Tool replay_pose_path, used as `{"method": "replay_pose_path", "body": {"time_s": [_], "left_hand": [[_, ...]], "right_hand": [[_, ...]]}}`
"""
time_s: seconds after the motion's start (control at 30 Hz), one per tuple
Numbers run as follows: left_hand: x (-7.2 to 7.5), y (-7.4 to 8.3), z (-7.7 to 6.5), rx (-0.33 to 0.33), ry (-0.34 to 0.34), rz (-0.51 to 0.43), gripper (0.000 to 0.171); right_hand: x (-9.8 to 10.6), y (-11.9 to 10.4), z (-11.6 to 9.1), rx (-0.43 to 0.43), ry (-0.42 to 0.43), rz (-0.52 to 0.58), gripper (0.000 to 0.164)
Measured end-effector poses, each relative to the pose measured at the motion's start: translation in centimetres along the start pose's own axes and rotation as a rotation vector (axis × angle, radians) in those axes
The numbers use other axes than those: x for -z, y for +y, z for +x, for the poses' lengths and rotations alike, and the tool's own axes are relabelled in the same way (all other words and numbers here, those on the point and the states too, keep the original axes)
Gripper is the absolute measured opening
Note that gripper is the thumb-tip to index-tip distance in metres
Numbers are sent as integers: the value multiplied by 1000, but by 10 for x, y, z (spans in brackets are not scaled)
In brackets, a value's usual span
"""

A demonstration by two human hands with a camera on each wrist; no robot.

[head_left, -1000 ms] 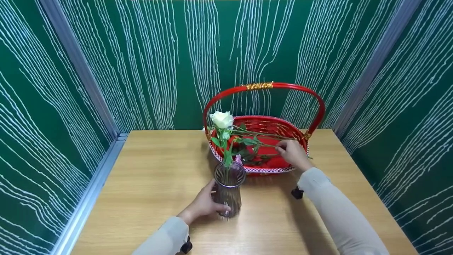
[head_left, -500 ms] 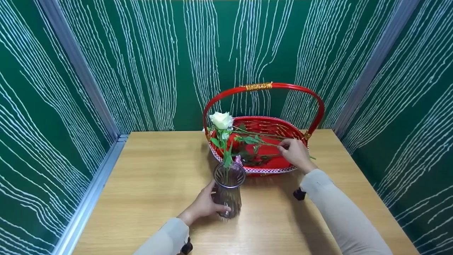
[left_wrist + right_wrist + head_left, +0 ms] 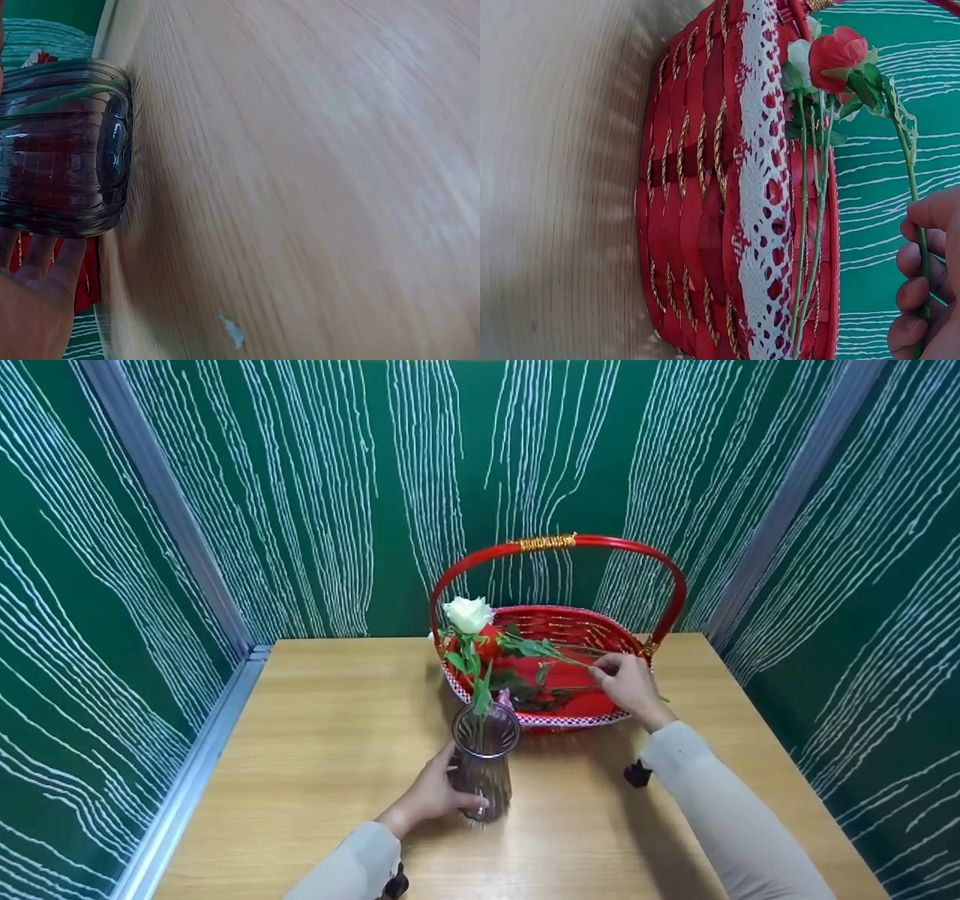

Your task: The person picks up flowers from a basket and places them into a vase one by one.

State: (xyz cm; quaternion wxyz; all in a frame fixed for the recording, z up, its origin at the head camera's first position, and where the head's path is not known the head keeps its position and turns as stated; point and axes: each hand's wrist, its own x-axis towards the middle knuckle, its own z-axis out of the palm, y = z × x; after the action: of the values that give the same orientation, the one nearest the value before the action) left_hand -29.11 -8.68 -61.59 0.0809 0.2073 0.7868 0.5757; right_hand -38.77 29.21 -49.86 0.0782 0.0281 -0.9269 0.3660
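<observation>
My left hand (image 3: pixel 429 791) grips the lower part of a ribbed, tinted glass vase (image 3: pixel 487 780) that stands upright on the table. In it is a white rose (image 3: pixel 468 615) with green leaves, its bloom high above the rim. Over the basket, my right hand (image 3: pixel 628 686) pinches the green stem of a red rose (image 3: pixel 838 60), whose bloom points away from the hand to the left. In the head view the red bloom sits just behind the white rose. The right wrist view shows the stem (image 3: pixel 913 169) running under the thumb and across the curled fingers.
A red woven basket (image 3: pixel 694 187) with lace trim stands behind the vase, its tall handle (image 3: pixel 551 541) arching over it. More flowers lie inside, among them a white one (image 3: pixel 799 64) and a pink one (image 3: pixel 504 697). Green walls enclose the wooden table (image 3: pixel 322 750).
The red rose has come up out of the basket a little, its bloom now plainer behind the white rose. My right hand has shifted slightly right; the left hand and vase stay put.
</observation>
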Motion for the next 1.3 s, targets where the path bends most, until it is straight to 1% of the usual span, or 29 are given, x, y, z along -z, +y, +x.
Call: {"method": "replay_pose_path", "body": {"time_s": [0.2, 0.33, 0.47, 0.87, 1.0, 1.13, 1.17, 1.3], "left_hand": [[0, -1, 0, -6, 0, 9, 119], [1, -1, 0, -3, 5, 16, 116], [1, 0, 1, 4, 1, 18, 117], [1, 0, 0, 15, -3, -16, 119], [0, 1, 0, 22, -4, -21, 119], [0, 1, 0, 28, -4, -21, 116], [0, 1, 0, 30, -3, -17, 116], [1, 1, 0, 13, -5, 7, 113]], "right_hand": [[-5, 1, -4, 31, 34, 86, 19], [-9, 1, -7, 18, 44, 157, 18], [-10, -2, -10, -1, 59, 196, 18], [-9, -8, -17, 6, 47, 317, 15], [-3, -16, -22, 10, 10, 379, 13], [-1, -16, -25, 10, -42, 408, 18], [-3, -12, -24, 18, -51, 408, 20], [-4, -15, -26, 45, -59, 430, 23]]}}
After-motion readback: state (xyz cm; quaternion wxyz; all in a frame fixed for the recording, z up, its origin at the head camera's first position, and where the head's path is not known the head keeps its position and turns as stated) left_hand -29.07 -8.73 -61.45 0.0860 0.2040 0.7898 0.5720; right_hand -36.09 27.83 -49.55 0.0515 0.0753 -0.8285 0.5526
